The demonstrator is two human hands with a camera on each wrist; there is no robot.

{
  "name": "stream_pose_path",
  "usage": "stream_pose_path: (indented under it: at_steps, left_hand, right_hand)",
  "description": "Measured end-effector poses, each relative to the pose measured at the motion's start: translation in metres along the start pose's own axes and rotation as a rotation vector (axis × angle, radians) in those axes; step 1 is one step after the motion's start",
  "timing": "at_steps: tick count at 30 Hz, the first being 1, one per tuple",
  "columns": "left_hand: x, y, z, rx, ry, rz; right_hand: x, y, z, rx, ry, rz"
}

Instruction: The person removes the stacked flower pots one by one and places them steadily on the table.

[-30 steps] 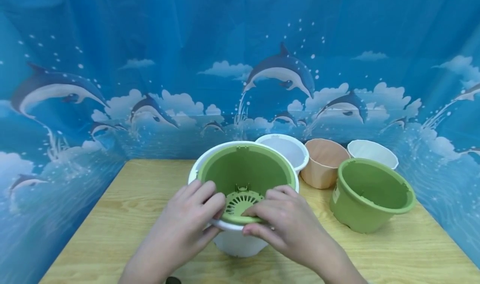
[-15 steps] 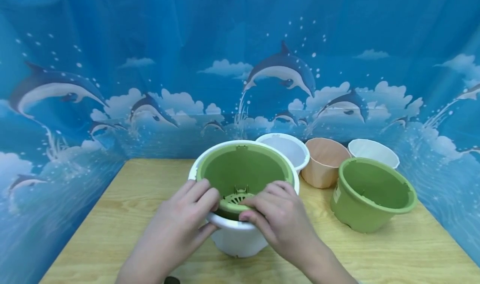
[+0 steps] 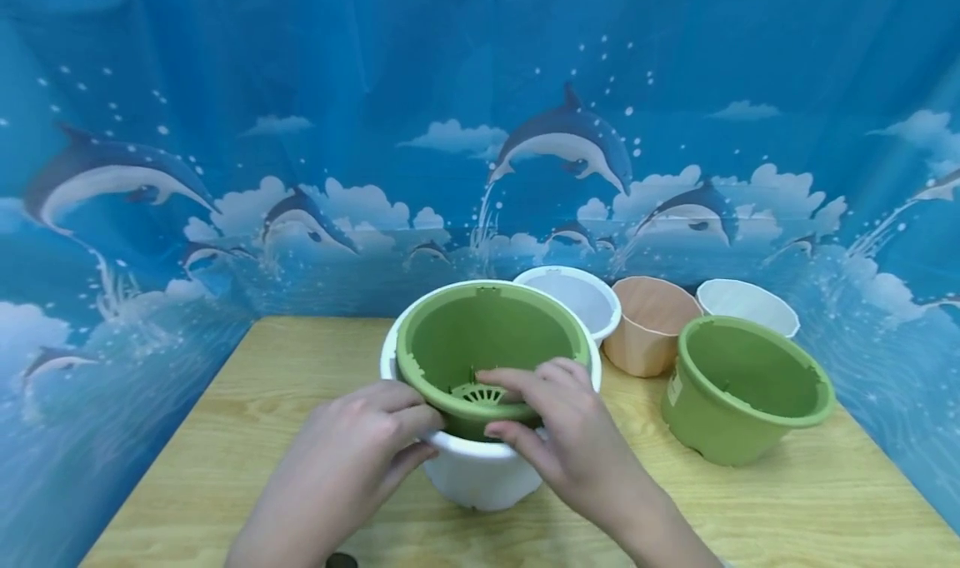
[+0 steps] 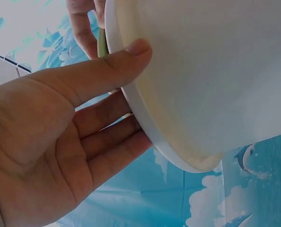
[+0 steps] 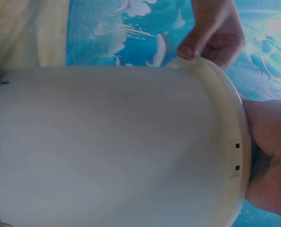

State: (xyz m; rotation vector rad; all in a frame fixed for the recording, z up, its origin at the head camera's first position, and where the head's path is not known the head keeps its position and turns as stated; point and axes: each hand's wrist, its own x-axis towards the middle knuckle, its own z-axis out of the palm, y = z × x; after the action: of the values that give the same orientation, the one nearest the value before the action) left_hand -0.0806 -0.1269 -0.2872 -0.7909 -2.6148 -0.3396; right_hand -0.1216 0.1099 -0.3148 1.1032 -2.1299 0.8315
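Observation:
A green plastic flowerpot [image 3: 491,322] with a slotted base sits tilted inside a larger white flowerpot [image 3: 480,476], its near rim raised above the white one. My left hand [image 3: 356,439] grips the white pot's near-left rim; the left wrist view has the thumb on the outer wall and the fingers behind the rim. On the near right, my right hand [image 3: 566,422] holds the green pot's rim, index finger reaching inside and thumb outside below it. The white pot's outer wall [image 5: 112,142] fills much of the right wrist view and hides those fingertips.
Behind and to the right stand another white pot [image 3: 566,289], a peach pot [image 3: 641,347], a white ridged pot [image 3: 750,306] and a second green pot [image 3: 720,435]. A small dark object [image 3: 341,560] lies at the wooden table's [image 3: 225,435] near edge. A dolphin-print curtain [image 3: 420,93] hangs behind.
The green pot's near rim has risen from the white rim, showing a gap below it. My left fingers have moved from the green rim to the white rim; the right hand stays at the green rim.

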Motion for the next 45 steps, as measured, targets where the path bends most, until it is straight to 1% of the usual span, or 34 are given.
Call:
stream_pose_path:
  at_steps: [3, 6, 12, 15, 17, 23, 27, 29, 33, 37, 39, 45]
  left_hand:
    - [0.000, -0.001, 0.003, 0.013, -0.001, 0.020]
    - [0.000, -0.001, 0.005, 0.023, 0.004, 0.031]
    - [0.001, 0.000, 0.005, 0.010, -0.010, 0.043]
    - [0.002, -0.001, 0.006, 0.020, -0.011, 0.058]
    - [0.002, -0.001, 0.007, 0.031, -0.006, 0.070]
    - [0.005, -0.002, 0.013, 0.054, 0.050, 0.121]
    - [0.006, -0.002, 0.014, 0.069, 0.062, 0.127]
    - [0.007, -0.002, 0.015, 0.071, 0.069, 0.134]
    - [0.007, -0.003, 0.018, 0.071, 0.069, 0.144]
    - [0.007, -0.003, 0.018, 0.059, 0.040, 0.121]
    - [0.007, -0.003, 0.017, 0.057, 0.037, 0.115]
    - [0.006, -0.003, 0.019, 0.064, 0.084, 0.152]
  right_hand:
    - [0.000, 0.002, -0.004, 0.006, -0.018, 0.013]
    - [0.001, 0.003, -0.003, -0.005, 0.008, -0.015]
    - [0.002, 0.004, 0.003, -0.078, 0.125, -0.103]
    - [0.003, 0.004, 0.002, -0.096, 0.185, -0.133]
    - [0.003, 0.005, 0.001, -0.095, 0.221, -0.145]
    - [0.006, 0.007, -0.004, -0.061, 0.333, -0.178]
    - [0.008, 0.008, -0.009, -0.032, 0.387, -0.208]
    - [0.008, 0.008, -0.012, -0.022, 0.405, -0.211]
    - [0.008, 0.008, -0.017, 0.005, 0.435, -0.186]
    - [0.007, 0.009, -0.021, 0.020, 0.465, -0.166]
    - [0.008, 0.010, -0.022, 0.019, 0.482, -0.168]
    - [0.008, 0.012, -0.024, 0.031, 0.515, -0.186]
